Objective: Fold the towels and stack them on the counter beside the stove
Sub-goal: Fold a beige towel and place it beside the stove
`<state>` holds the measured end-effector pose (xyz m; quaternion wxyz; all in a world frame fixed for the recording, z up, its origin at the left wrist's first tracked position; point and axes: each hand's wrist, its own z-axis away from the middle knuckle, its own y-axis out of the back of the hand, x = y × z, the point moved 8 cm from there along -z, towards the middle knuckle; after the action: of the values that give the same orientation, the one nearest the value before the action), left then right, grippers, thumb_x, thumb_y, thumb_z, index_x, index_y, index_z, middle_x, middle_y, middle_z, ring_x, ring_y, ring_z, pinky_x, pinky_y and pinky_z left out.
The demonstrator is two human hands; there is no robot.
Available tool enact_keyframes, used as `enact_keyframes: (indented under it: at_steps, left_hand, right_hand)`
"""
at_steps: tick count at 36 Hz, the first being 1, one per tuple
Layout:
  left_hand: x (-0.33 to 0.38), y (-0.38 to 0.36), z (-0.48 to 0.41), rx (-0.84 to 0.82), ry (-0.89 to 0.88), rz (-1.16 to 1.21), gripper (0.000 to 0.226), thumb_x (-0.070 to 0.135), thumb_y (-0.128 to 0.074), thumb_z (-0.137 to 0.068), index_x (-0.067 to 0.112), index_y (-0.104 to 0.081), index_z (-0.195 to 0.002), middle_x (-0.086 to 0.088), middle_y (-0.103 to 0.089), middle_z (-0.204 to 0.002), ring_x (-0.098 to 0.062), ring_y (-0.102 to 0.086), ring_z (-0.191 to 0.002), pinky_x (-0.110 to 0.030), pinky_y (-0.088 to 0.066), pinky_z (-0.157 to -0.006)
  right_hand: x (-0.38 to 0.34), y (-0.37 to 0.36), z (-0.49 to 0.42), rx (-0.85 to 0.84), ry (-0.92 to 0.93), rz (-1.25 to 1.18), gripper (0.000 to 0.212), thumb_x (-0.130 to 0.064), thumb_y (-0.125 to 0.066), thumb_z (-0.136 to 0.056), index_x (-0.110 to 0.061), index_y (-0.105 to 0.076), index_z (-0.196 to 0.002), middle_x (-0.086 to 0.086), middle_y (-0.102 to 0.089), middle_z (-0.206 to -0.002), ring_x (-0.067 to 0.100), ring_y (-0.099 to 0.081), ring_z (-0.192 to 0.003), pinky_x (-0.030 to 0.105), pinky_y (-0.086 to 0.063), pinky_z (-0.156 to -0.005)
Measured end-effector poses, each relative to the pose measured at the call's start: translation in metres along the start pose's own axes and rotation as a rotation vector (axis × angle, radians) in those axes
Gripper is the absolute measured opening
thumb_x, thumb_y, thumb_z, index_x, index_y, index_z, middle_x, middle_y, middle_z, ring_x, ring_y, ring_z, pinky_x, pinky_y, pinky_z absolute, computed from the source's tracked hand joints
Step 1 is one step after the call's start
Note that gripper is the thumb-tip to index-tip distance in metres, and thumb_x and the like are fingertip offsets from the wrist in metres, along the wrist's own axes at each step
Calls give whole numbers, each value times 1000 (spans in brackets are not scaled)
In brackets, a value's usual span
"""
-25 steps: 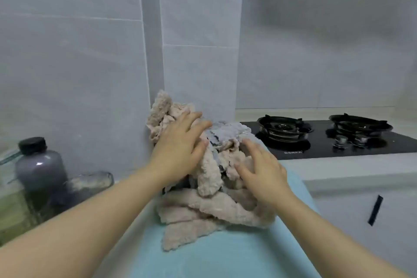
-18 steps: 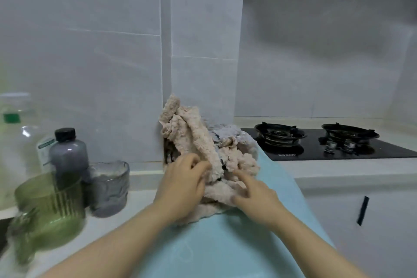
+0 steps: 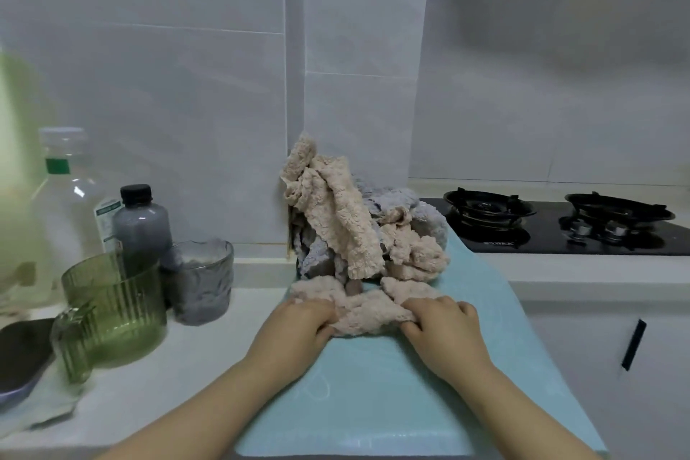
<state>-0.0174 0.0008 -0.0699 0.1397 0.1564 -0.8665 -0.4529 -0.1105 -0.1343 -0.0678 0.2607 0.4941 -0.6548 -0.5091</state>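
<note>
The left hand [image 3: 298,325] and right hand [image 3: 444,329] rest on a teal mat [image 3: 373,392] laid over the tabletop [image 3: 157,385]. Each curls its fingers into 1 end of a beige towel [image 3: 367,312] bunched between them. Just beyond the hands, a heap of towels [image 3: 358,231] leans against the wall. Left of the left hand stand a green pitcher [image 3: 112,310] and a grey glass [image 3: 201,280]. Beyond the right hand, further right, sits the stove [image 3: 560,231].

Beige towel [image 3: 367,314]: nubbly, fluffy cloth, matt. Grey towel [image 3: 395,198]: same shaggy pile. Teal mat [image 3: 373,385]: smooth, faint sheen. Stove top [image 3: 552,241]: glossy black glass. Burner grates [image 3: 485,203]: dark metal. Green pitcher [image 3: 112,310]: ribbed, transparent, shiny. Wall tiles [image 3: 186,105]: smooth, satin. Counter [image 3: 186,358]: white, smooth.
</note>
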Motion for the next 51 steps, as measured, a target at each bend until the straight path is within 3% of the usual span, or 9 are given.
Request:
enact_keyframes:
  at_steps: [4,11,19,24,28,34,39,44,51]
  left_hand:
    - [-17,12,1,-113,48,46,21,35,-44,-92,23,-60,-98,11,-66,-103,-13,-58,-99,-23,-24,-106]
    - [-30,16,19,-411,-13,124,48,63,-39,-66,24,-62,-83,8,-67,-86,-7,-61,-81,-24,-44,-88]
    - [-36,-2,-8,-102,243,295,75,74,-32,-65,33,-53,-124,17,-52,-126,-7,-47,-119,-28,-37,-99]
    - [-43,-30,-1,-262,311,220,88,75,-13,-59,34,-55,-125,14,-54,-130,-9,-45,-124,-30,-33,-104]
    - [-47,-21,1,-162,378,358,25,48,-52,-86,31,-69,-94,16,-66,-98,-11,-57,-101,-30,-41,-94]
    - [-50,5,6,136,383,433,8,26,-61,-89,27,-68,-84,20,-61,-79,-9,-55,-83,-26,-39,-75]
    - [-39,22,8,316,206,360,29,49,-45,-78,30,-67,-81,32,-53,-83,-10,-52,-88,-35,-40,-82]
    - [-39,7,8,153,336,592,43,59,-44,-78,30,-60,-51,33,-57,-96,3,-53,-102,-18,-34,-90]
    - [-58,-15,18,-200,612,428,44,63,-47,-55,50,-42,-97,13,-55,-105,-20,-52,-110,-32,-34,-96]
  right_hand:
    - [-2,20,-1,-23,65,-136,37,-60,-36,-80,-28,-38,-61,-8,-46,-59,9,-44,-67,28,-29,-82]
    - [0,15,9,-289,70,-587,18,-44,-57,-87,-32,-66,-78,-10,-66,-79,1,-58,-72,20,-46,-71]
    - [0,-18,-6,-265,40,-212,64,-70,-36,-82,-47,-26,-140,-17,-28,-150,14,-23,-137,38,-20,-110]
    - [8,-25,0,-127,24,-429,28,-51,-49,-89,-35,-64,-107,-15,-66,-101,7,-56,-98,32,-42,-91]
    - [9,-10,4,48,48,-560,25,-30,-58,-89,-11,-59,-72,2,-56,-67,9,-49,-67,24,-34,-61]
    - [28,21,12,441,-23,-585,10,-28,-59,-88,-27,-67,-94,-29,-54,-86,-6,-49,-81,4,-34,-75]
    - [44,43,14,655,-92,-598,22,-26,-52,-85,-18,-69,-95,-2,-60,-89,-22,-44,-82,-6,-29,-75]
    - [32,39,18,649,34,-568,26,8,-64,-80,-15,-64,-90,-2,-56,-84,-14,-48,-83,-5,-32,-76]
    - [26,26,16,598,65,-630,30,-4,-46,-70,-26,-55,-88,-21,-53,-85,-13,-49,-82,-2,-34,-74]
